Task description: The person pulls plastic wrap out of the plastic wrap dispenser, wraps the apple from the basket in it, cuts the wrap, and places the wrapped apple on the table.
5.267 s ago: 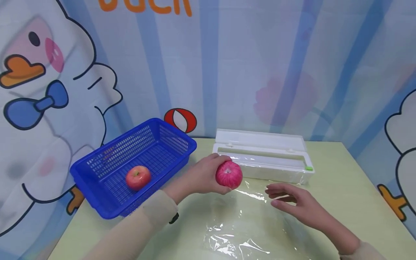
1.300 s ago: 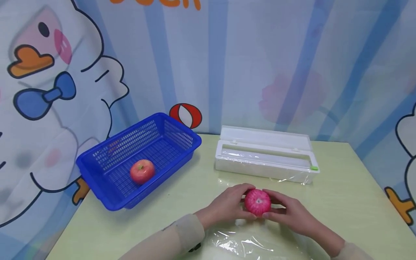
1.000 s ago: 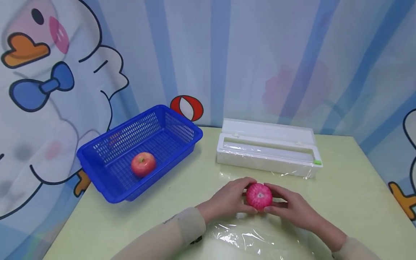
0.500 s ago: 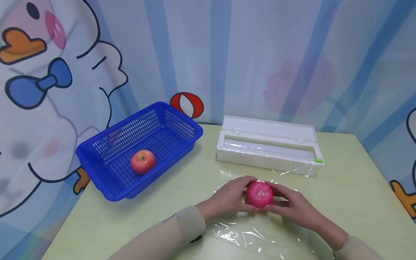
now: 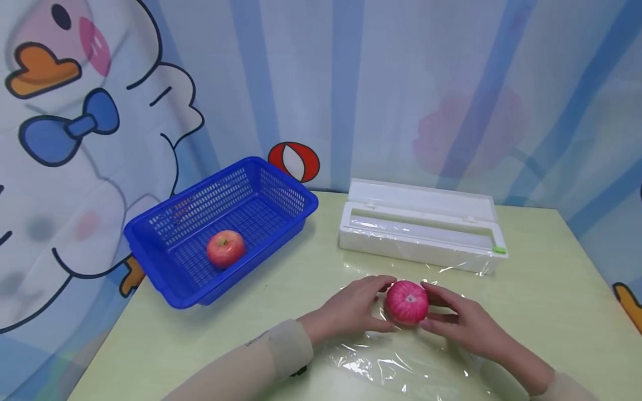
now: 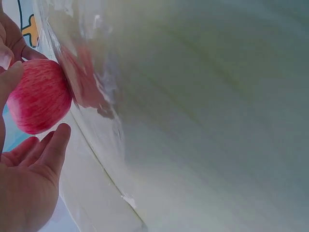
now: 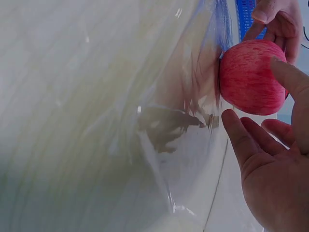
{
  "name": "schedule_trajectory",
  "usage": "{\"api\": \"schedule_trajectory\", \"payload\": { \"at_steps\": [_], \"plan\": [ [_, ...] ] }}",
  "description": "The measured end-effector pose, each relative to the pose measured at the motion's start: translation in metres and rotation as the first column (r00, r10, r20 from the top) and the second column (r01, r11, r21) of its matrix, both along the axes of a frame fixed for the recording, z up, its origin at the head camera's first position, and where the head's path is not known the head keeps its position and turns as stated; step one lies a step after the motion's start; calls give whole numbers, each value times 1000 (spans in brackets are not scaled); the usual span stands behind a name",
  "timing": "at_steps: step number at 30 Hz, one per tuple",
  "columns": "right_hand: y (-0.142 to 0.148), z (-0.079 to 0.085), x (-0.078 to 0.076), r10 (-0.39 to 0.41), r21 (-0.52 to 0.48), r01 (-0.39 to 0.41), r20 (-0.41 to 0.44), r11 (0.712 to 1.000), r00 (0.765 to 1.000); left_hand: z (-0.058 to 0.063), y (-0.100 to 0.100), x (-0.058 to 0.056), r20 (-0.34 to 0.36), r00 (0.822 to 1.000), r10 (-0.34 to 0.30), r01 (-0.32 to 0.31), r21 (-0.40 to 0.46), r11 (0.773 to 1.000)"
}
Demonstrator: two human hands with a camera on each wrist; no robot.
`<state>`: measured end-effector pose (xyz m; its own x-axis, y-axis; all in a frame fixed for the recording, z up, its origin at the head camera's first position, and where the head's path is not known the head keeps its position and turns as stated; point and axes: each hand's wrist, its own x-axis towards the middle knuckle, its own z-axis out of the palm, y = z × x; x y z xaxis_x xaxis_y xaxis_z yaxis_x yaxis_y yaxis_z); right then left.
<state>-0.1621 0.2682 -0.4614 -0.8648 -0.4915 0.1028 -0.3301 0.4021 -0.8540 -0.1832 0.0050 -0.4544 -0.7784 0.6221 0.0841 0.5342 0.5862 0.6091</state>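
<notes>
One apple [image 5: 407,302] rests on one film sheet [image 5: 358,365] between the spread fingers of the left hand [image 5: 353,312] and right hand [image 5: 468,323], where light, even guidance should best keep it steady, with one other apple [image 5: 225,249] in one basket [image 5: 271,248] left of the fingers and one box [image 5: 416,253] beyond them.

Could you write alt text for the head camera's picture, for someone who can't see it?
A person's left hand and right hand flank a pinkish-red apple on clear film over a pale green table. Beyond sits an open white box; to the left, a blue basket holds another apple.
</notes>
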Motion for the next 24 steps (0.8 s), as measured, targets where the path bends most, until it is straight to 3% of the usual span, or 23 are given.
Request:
{"api": "schedule_trajectory", "payload": {
  "at_steps": [6, 13, 20, 24],
  "plan": [
    [10, 5, 4, 23, -28, -24, -17, 999, 1000, 5, -14, 5, -22, 1000, -5, 3, -84, 996],
    [26, 10, 11, -13, 108, 17, -41, 994, 999, 8, -46, 16, -99, 994, -47, 26, -210, 977],
    [39, 16, 27, 6, 185, 20, -134, 983, 991, 5, -76, 33, -110, 989, -95, 68, -228, 971],
    [44, 19, 40, -14, 253, 41, -105, 967, 994, 4, -83, 43, -134, 981, -139, 100, -261, 960]
  ]
}}
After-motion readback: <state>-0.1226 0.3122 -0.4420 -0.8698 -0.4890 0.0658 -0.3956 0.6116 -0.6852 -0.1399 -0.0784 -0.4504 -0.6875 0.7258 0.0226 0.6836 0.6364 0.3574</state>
